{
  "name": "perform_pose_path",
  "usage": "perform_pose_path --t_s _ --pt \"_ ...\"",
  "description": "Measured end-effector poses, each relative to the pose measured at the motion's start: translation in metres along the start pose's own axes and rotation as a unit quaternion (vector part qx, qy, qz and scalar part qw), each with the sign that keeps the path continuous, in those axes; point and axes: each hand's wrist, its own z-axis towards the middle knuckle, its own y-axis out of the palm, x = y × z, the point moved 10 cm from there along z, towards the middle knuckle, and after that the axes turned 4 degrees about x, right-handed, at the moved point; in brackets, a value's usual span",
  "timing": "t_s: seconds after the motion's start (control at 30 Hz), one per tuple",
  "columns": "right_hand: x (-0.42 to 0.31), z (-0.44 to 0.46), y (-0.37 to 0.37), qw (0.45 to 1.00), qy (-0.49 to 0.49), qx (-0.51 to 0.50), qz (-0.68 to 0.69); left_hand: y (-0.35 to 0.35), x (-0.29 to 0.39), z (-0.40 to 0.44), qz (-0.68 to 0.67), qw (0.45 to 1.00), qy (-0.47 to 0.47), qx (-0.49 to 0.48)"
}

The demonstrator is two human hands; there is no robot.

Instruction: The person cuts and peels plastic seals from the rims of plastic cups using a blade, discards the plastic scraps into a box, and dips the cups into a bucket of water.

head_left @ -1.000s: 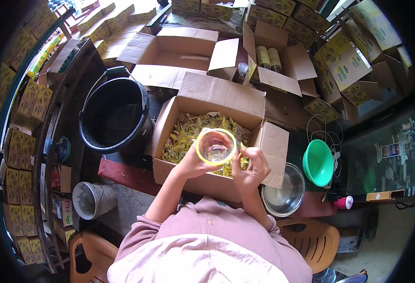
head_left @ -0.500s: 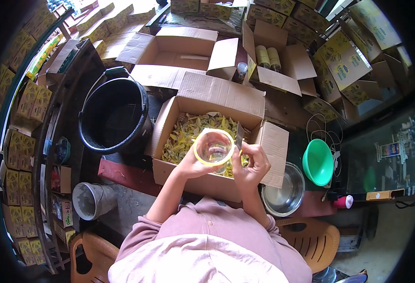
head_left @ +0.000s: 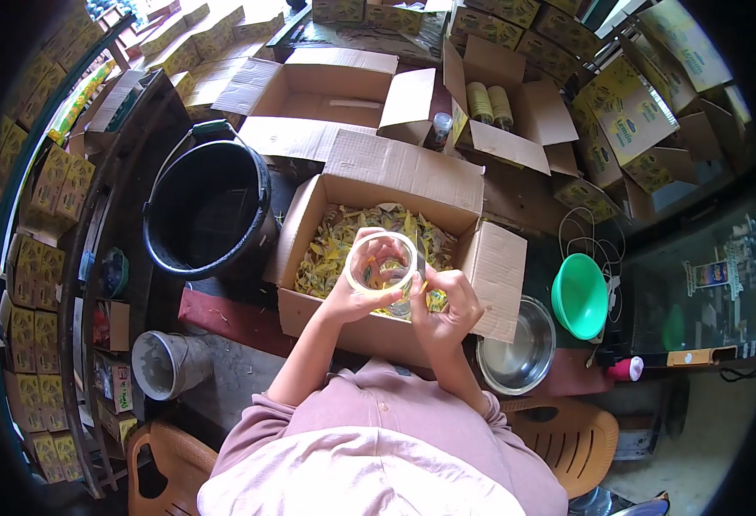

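Observation:
My left hand (head_left: 348, 297) is wrapped around a clear plastic cup (head_left: 383, 234), its round mouth tilted up toward me and its rim pale. In my right hand (head_left: 448, 306), closed beside the cup, a thin dark knife blade (head_left: 422, 255) points upward against the right side of the rim. A small yellow bit shows at the right fingertips. Both hands are above the near side of an open cardboard box (head_left: 404, 168), which holds a heap of yellow and whitish scraps (head_left: 331, 245).
Left of the box stand a black bucket (head_left: 262, 225) and a grey bucket (head_left: 167, 368). To the right are a steel bowl (head_left: 516, 365) and a green bowl (head_left: 579, 297). Behind are an open carton (head_left: 318, 90) and a box with yellow cylinders (head_left: 490, 105).
The cup has shifted slightly left and up in my left hand. Its rim looked bright yellow and now looks pale. My right hand and the blade have moved a little left.

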Motion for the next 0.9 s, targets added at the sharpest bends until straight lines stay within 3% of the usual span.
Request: perform_pose_path --t_s 0.3,0.43,0.57,0.9 --pt "0.000 0.003 -0.002 1.000 -0.019 0.012 -0.013 -0.001 -0.005 -0.003 0.101 0.995 -0.016 -0.022" --pt "0.010 0.005 -0.003 1.000 -0.003 0.010 0.010 0.006 -0.010 -0.006 0.040 0.997 -0.058 -0.033" --pt "0.014 0.005 -0.007 0.999 0.039 0.031 0.011 0.003 -0.012 0.001 0.010 0.999 -0.049 -0.015" --pt "0.005 0.001 -0.003 1.000 0.009 0.015 -0.003 -0.002 -0.001 0.002 0.065 0.998 0.012 0.024"
